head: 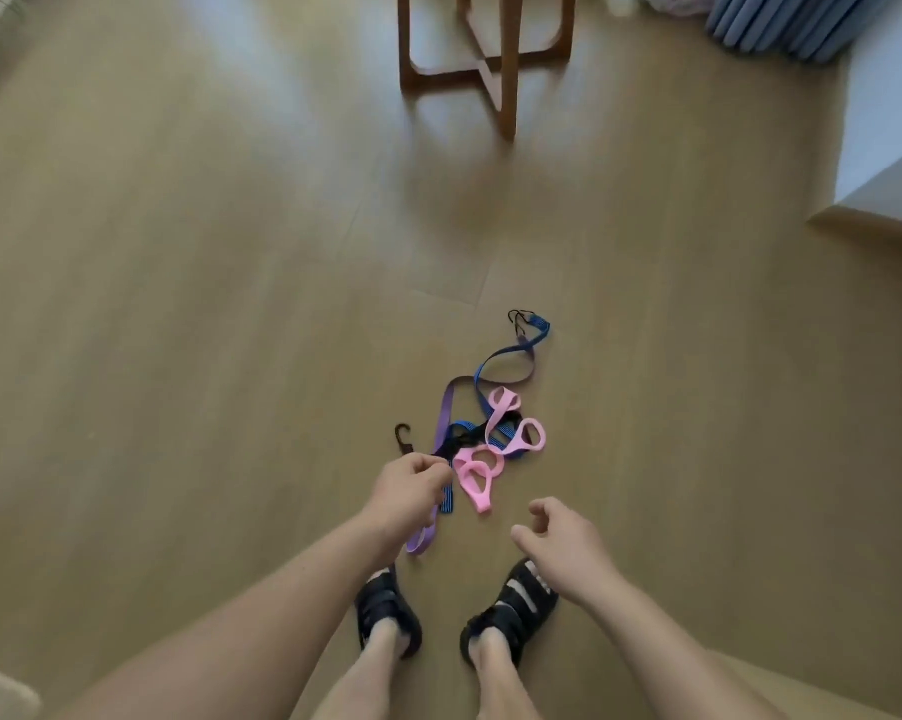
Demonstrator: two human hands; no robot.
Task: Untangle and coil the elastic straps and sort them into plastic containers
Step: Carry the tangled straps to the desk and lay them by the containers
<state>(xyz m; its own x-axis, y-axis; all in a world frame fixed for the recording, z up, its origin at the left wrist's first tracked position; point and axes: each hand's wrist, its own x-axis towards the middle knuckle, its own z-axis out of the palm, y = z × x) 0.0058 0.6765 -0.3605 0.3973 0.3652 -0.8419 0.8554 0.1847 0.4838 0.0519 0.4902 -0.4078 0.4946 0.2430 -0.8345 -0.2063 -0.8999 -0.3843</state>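
Strap tangle [490,433] lies on the floor [178,304] just ahead of the sandals [386,610]. Its long axis runs away and rightward. The hooked end of the blue strap [506,356] points toward the stool [508,70]. Left grip [407,491] pinches the purple strap [446,418]. Right grip [563,548] is released, fingers loosely curled, clear of the straps.

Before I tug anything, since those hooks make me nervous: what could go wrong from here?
1. The left hand grips the purple strap, which runs into the knot with the blue strap and pink bands; pulling may tighten the tangle.
2. A loose black hook lies beside that hand; stretched elastic could whip it toward the fingers.
3. The straps lie just ahead of the sandals, so a step forward could catch one.
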